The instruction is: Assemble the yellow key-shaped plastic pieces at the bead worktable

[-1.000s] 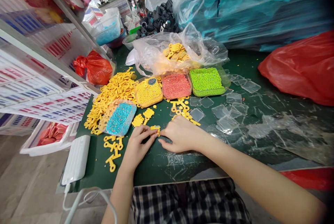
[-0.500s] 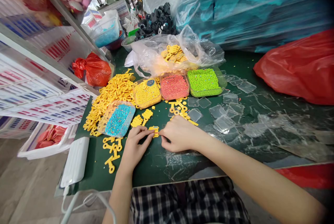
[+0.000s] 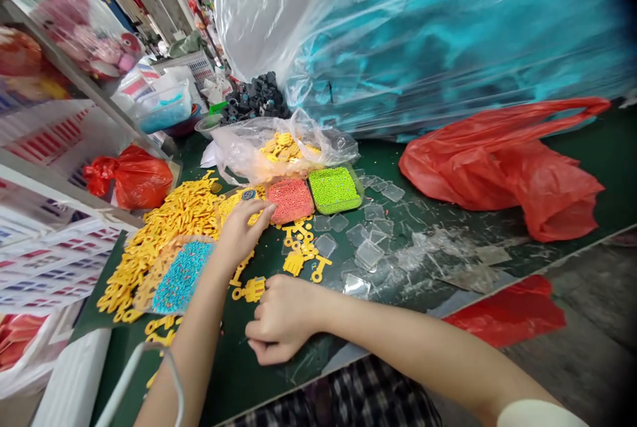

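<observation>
My left hand (image 3: 240, 231) reaches forward over the tray of yellow beads (image 3: 227, 204), its fingers stretched out with the tips at the edge of the tray of red beads (image 3: 290, 199). My right hand (image 3: 281, 318) rests on the green table (image 3: 233, 374) as a loose fist, fingers curled under. A yellow key-shaped plastic piece (image 3: 253, 289) lies flat just beyond its knuckles. A few more yellow pieces (image 3: 301, 256) lie between the two hands and the trays. A tray of blue beads (image 3: 181, 277) sits under my left forearm.
A tray of green beads (image 3: 334, 188) stands right of the red one. Left lies a heap of yellow keys (image 3: 166, 228); behind, a clear bag of them (image 3: 283, 147). Clear plastic squares (image 3: 369, 251) are scattered right. A red bag (image 3: 507, 165) lies far right, shelves (image 3: 44, 168) left.
My left hand let go of the yellow piece and moved forward to the bead trays. The right hand drew back towards me. The camera swung right and tilted.
</observation>
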Available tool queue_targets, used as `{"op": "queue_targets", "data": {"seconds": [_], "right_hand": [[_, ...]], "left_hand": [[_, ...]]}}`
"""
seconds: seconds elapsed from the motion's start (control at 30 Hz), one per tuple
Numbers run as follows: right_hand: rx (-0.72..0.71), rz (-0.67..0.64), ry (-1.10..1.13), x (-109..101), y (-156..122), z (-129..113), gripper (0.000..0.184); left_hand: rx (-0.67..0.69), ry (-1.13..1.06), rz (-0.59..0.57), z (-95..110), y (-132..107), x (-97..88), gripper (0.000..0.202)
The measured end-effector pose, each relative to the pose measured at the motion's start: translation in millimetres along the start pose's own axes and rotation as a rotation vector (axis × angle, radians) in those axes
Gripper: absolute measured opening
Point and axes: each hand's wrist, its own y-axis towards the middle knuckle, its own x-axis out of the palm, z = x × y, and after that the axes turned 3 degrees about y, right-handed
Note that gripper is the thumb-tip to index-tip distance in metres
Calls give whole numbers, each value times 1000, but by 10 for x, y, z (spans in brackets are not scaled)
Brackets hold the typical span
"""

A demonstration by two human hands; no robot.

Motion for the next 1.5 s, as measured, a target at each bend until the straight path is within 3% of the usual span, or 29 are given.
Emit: {"op": "queue_targets", "data": {"seconds": [0.07, 0.1, 0.17, 0.23, 0.43, 0.6, 0.97, 1.3, 1.5], "right_hand": [[-36, 34, -19, 13, 10, -15, 26], [-45, 48, -30, 18, 16, -16, 26], [-47, 61, -47, 29, 29, -12, 26], [-39, 59, -57, 39, 43, -5, 28], [-30, 14, -41, 34, 70, -19, 29], [-26, -11, -36, 10, 78, -22, 28], [-27, -23, -37, 43, 74, -3, 25], [24, -96, -54, 12, 54, 35, 25], [39, -104, -62, 30, 56, 41, 27]], "left_hand": [[66, 57, -105, -37, 345, 76, 39], [77, 110, -218, -58, 490, 107, 39], [41, 233, -441, -103, 717, 141, 36], [-14, 323, -573, -152, 860, 134, 31], [-42, 372, -719, -245, 967, 66, 23], [-43, 370, -806, -227, 956, 161, 20], [2, 345, -837, -136, 944, 230, 21], [4, 351, -637, -133, 862, 227, 19], [-16, 326, -646, -142, 835, 336, 18]]}}
